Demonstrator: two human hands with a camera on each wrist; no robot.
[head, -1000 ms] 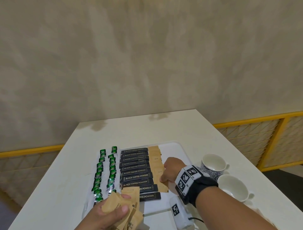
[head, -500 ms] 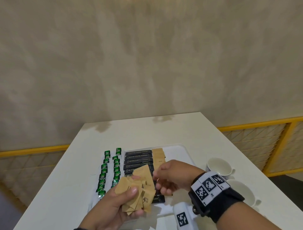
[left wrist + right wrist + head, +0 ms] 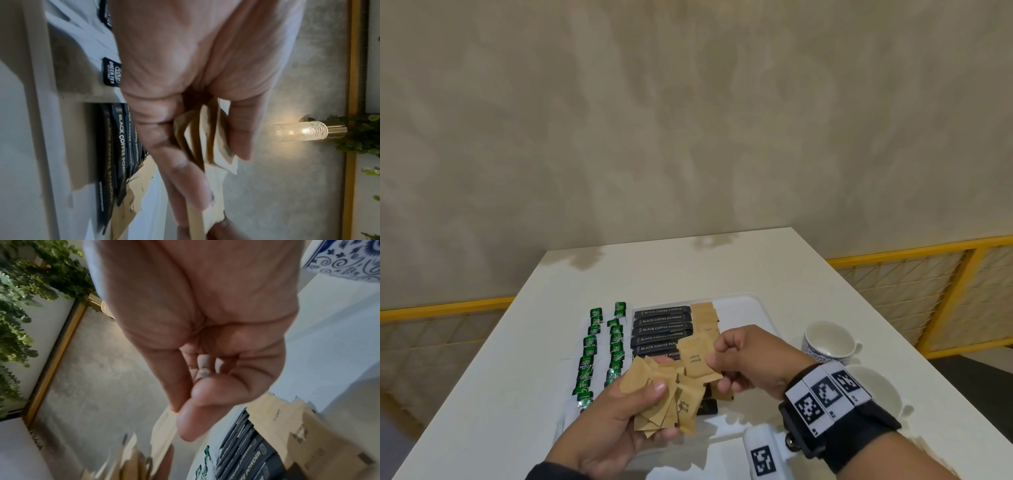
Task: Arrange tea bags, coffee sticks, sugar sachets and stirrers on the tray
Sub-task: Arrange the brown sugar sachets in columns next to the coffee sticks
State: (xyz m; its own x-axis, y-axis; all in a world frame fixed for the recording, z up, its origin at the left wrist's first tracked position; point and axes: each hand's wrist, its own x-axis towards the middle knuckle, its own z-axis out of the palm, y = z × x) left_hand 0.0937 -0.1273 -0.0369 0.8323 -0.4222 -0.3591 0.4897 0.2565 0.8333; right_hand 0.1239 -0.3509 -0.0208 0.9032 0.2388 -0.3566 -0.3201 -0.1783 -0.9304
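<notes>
Up front, left hand (image 3: pixel 616 425) raised over the near edge of the tray (image 3: pixel 743 308), fingers and thumb curled round a fanned bunch of brown sugar sachets (image 3: pixel 657 397). Just beside it, right hand (image 3: pixel 750 359) with thumb and forefinger clamped on the edge of a single sachet (image 3: pixel 697 358) marked "Brown Sugar", the other fingers (image 3: pixel 726 385) tucked under; that sachet touching the top of the bunch. Below, on the white tray, a column of black coffee sticks (image 3: pixel 662 329) lettered "BLACK COFFEE POWDER", lying crosswise and stacked edge to edge; along their right ends, a row of laid-down sachets (image 3: pixel 705 317), overlapping. Left of the sticks, two columns of green tea bags (image 3: pixel 602 353); on the tray or on the table beside it, hard to tell. Off to the right on the white table (image 3: pixel 722 267), two cups: a blue-patterned cup (image 3: pixel 825 342) further back, a plain white cup (image 3: pixel 876 387) nearer, partly hidden behind the wrist band (image 3: pixel 828 407) with its black-and-white markers. No sure sighting of stirrers.
</notes>
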